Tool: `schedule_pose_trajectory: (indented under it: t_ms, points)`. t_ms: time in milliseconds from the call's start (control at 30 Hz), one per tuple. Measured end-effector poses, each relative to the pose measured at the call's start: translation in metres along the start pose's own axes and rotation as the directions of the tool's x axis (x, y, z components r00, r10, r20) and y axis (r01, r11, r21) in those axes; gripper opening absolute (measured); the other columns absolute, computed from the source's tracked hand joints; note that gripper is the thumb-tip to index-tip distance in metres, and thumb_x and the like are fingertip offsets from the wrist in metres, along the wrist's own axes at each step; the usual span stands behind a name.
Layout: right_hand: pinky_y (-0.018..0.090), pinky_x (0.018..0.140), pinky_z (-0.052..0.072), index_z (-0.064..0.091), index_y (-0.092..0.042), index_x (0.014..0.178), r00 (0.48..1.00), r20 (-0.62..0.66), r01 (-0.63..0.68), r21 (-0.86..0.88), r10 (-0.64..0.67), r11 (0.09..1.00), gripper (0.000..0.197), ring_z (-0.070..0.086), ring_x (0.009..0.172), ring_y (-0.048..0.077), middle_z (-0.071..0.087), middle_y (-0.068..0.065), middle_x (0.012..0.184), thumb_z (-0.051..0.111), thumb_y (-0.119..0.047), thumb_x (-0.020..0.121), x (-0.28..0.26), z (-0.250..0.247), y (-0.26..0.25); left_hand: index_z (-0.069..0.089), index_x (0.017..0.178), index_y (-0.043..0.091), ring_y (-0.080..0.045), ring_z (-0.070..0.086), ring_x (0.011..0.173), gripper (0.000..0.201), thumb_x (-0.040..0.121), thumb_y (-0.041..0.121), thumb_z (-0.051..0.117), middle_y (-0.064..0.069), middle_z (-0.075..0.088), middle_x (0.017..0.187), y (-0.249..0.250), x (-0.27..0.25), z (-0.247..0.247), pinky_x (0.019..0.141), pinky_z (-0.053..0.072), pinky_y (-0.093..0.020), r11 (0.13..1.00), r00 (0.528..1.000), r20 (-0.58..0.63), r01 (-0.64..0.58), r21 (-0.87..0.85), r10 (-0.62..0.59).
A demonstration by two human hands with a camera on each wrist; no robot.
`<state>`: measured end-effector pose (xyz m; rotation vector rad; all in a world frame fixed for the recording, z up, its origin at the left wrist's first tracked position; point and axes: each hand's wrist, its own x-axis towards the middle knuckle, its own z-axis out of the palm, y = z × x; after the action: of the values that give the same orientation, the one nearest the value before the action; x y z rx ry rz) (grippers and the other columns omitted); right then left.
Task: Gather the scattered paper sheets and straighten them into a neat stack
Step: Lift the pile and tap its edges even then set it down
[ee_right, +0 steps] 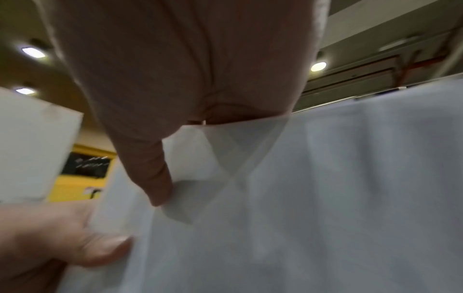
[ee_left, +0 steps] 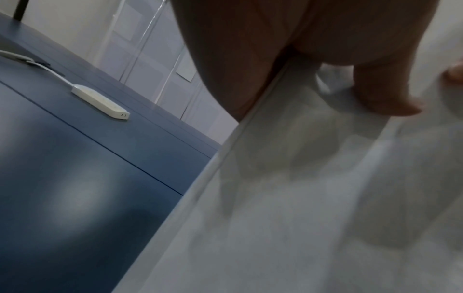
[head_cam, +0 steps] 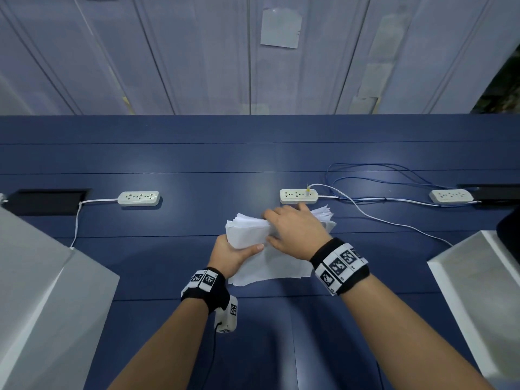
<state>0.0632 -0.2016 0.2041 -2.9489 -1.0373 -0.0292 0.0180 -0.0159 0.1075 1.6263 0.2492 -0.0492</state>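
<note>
A loose bundle of white paper sheets (head_cam: 247,230) stands tilted above the blue table (head_cam: 140,249), its edges fanned and uneven. My left hand (head_cam: 233,256) grips the bundle's lower left corner, thumb across the front. My right hand (head_cam: 292,230) grips the bundle from above, fingers over the far side and thumb on the near side. More sheets (head_cam: 281,267) hang or lie below the hands. In the left wrist view the paper (ee_left: 300,198) fills the right half under my thumb (ee_left: 385,99). The right wrist view shows overlapping sheets (ee_right: 325,178) pinched by my thumb (ee_right: 150,168).
Three white power strips (head_cam: 138,198) (head_cam: 298,196) (head_cam: 450,195) lie along the table behind the paper, with white and blue cables (head_cam: 380,218) trailing right. Grey boxes (head_cam: 42,291) (head_cam: 478,291) stand at the left and right near corners. A panelled wall rises behind the table.
</note>
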Motion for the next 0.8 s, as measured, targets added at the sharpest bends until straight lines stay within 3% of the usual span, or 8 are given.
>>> schedule_pose_trajectory:
  t_ms: [133, 167, 233, 300, 367, 500, 633, 800]
  points:
    - [0.038, 0.084, 0.041, 0.066, -0.022, 0.086, 0.971, -0.050, -0.216, 0.223, 0.232, 0.951, 0.021, 0.068, 0.089, 0.022, 0.074, -0.003, 0.088, 0.065, -0.042, 0.078, -0.031, 0.010, 0.054, 0.078, 0.099, 0.012, -0.017, 0.077, 0.092, 0.033, 0.070, 0.018, 0.092, 0.000, 0.081, 0.097, -0.003, -0.002, -0.006, 0.083, 0.062, -0.037, 0.999, 1.000, -0.017, 0.024, 0.030, -0.023]
    - [0.036, 0.081, 0.047, 0.070, -0.022, 0.082, 0.944, -0.056, -0.268, 0.441, 0.324, 0.857, 0.018, 0.069, 0.083, 0.020, 0.075, -0.004, 0.083, 0.073, -0.037, 0.075, -0.040, 0.013, 0.067, 0.078, 0.100, 0.013, -0.018, 0.077, 0.093, 0.033, 0.070, 0.020, 0.092, 0.000, 0.080, 0.098, -0.004, -0.002, -0.007, 0.085, 0.061, -0.039, 0.999, 1.000, -0.016, 0.023, 0.039, -0.022]
    - [0.029, 0.073, 0.053, 0.074, -0.020, 0.077, 0.880, -0.042, -0.238, 0.823, 0.473, 0.515, 0.015, 0.068, 0.071, 0.012, 0.075, -0.003, 0.075, 0.087, -0.019, 0.068, -0.053, 0.026, 0.083, 0.078, 0.104, 0.013, -0.019, 0.076, 0.096, 0.036, 0.072, 0.022, 0.090, 0.000, 0.080, 0.101, -0.006, -0.004, -0.006, 0.089, 0.060, -0.041, 0.998, 1.000, -0.015, 0.020, 0.053, -0.019]
    - [0.024, 0.073, 0.054, 0.074, -0.016, 0.079, 0.849, 0.019, -0.164, 0.959, 0.528, 0.230, 0.024, 0.066, 0.070, 0.009, 0.075, 0.001, 0.076, 0.088, -0.002, 0.065, -0.057, 0.040, 0.081, 0.077, 0.106, 0.012, -0.017, 0.076, 0.097, 0.037, 0.072, 0.019, 0.090, 0.000, 0.080, 0.101, -0.005, -0.005, -0.002, 0.088, 0.060, -0.037, 0.998, 1.000, -0.017, 0.014, 0.062, -0.013]
    - [0.029, 0.080, 0.056, 0.074, -0.016, 0.087, 0.849, 0.092, -0.170, 0.980, 0.520, 0.104, 0.032, 0.068, 0.077, 0.012, 0.075, 0.004, 0.084, 0.085, 0.005, 0.065, -0.057, 0.059, 0.070, 0.078, 0.101, 0.013, -0.015, 0.076, 0.094, 0.031, 0.072, 0.016, 0.090, 0.001, 0.080, 0.097, -0.003, -0.006, 0.004, 0.084, 0.059, -0.029, 0.995, 1.000, -0.026, -0.012, 0.098, 0.015]
    - [0.035, 0.077, 0.051, 0.076, -0.017, 0.081, 0.807, 0.106, -0.195, 0.977, 0.581, 0.092, 0.026, 0.067, 0.070, 0.011, 0.075, -0.003, 0.075, 0.083, 0.006, 0.069, -0.053, 0.074, 0.051, 0.074, 0.078, 0.027, -0.017, 0.073, 0.080, 0.016, 0.076, 0.020, 0.087, 0.008, 0.075, 0.080, 0.012, -0.005, 0.011, 0.075, 0.058, -0.031, 0.994, 0.989, -0.146, -0.011, 0.111, 0.027]
    - [0.026, 0.071, 0.057, 0.076, -0.011, 0.085, 0.751, 0.003, 0.000, 1.000, 0.660, -0.004, 0.021, 0.072, 0.073, 0.009, 0.079, -0.005, 0.079, 0.083, 0.002, 0.070, -0.054, 0.032, 0.047, 0.075, 0.081, 0.024, -0.002, 0.075, 0.077, 0.017, 0.077, 0.011, 0.086, 0.016, 0.077, 0.074, 0.049, -0.015, 0.009, 0.067, 0.056, -0.016, 0.993, 0.979, -0.176, -0.112, -0.044, 0.102]
    - [0.032, 0.080, 0.060, 0.079, -0.019, 0.085, 0.796, -0.108, 0.114, 0.993, 0.595, 0.028, 0.027, 0.074, 0.085, 0.015, 0.080, -0.004, 0.090, 0.082, 0.001, 0.068, -0.067, 0.018, 0.045, 0.074, 0.085, 0.015, 0.004, 0.074, 0.073, 0.020, 0.078, -0.002, 0.081, 0.018, 0.077, 0.075, 0.074, -0.031, 0.012, 0.067, 0.056, -0.013, 0.950, 0.953, -0.207, -0.258, -0.173, 0.221]
